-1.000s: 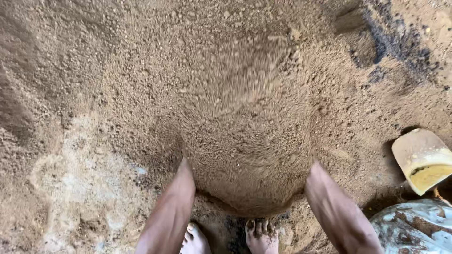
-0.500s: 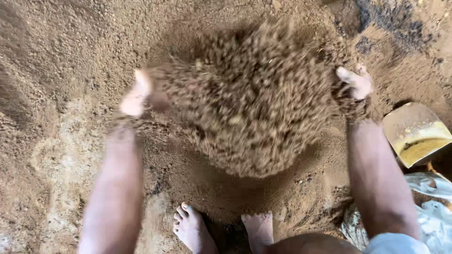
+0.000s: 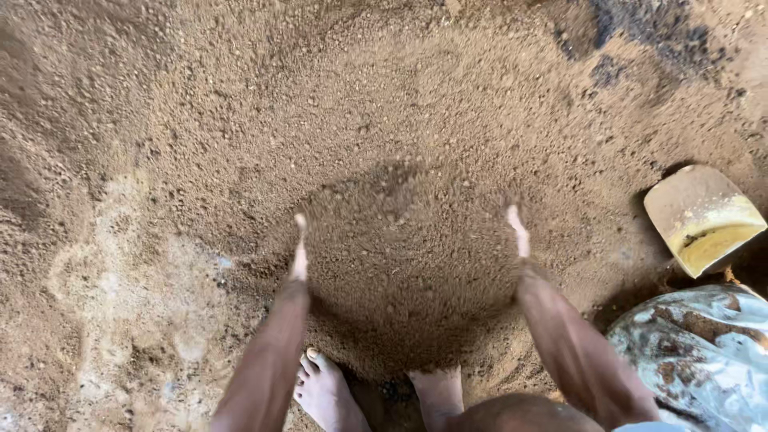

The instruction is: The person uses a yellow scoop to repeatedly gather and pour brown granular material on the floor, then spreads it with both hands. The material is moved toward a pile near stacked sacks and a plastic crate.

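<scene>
A round tray [image 3: 408, 280] heaped with brown sandy grains sits between my two hands; the load covers its rim and most of its surface. My left hand [image 3: 300, 254] grips its left edge, thumb pointing up. On the opposite edge my right hand [image 3: 518, 234] holds it the same way. The grains look blurred and in motion. Loose sandy ground [image 3: 360, 96] lies below and beyond the tray.
A yellow, dirt-coated scoop [image 3: 702, 220] lies on the ground at the right. A crumpled, soiled plastic sheet [image 3: 704, 352] is at the lower right. My bare feet [image 3: 328, 392] stand under the tray. A dark patch [image 3: 640, 32] marks the far right ground.
Half a second ago my arms were raised and the grains flew up in a cloud. Now my hands are lower and closer in, and the grains have dropped back between them.
</scene>
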